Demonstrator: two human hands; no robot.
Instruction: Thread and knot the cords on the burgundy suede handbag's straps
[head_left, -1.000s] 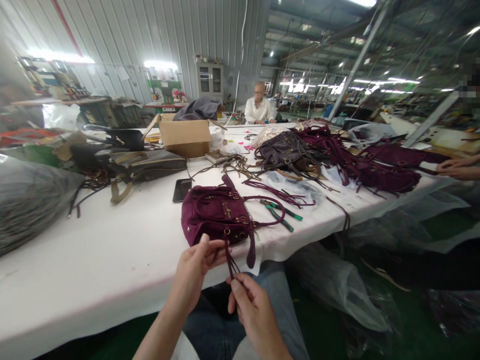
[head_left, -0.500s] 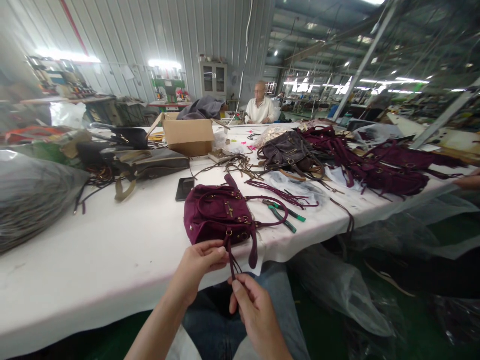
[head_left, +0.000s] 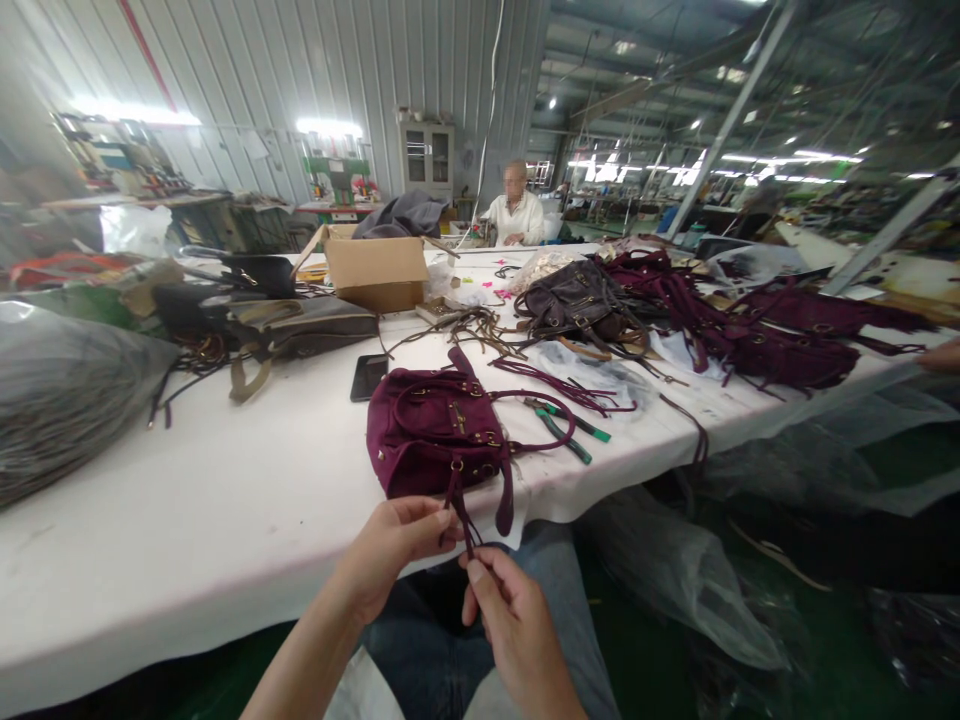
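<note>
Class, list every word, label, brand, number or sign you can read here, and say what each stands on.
No text can be read anywhere.
Bag: any mark on its fittings is too small to read.
Box: no lettering shows.
Phone: no lettering legible.
Machines behind: too blurred to read.

Single view, head-worn cam. Looked forward and down over the near edge of the desk (head_left: 225, 510), wide framing (edges came out stretched). Left hand (head_left: 401, 540) and right hand (head_left: 514, 605) sat closest, low centre, forearms cut by the bottom border. Purple bag (head_left: 435, 425) was just past them. Depth ran to the ribbed wall (head_left: 255, 60), hall upper right.
</note>
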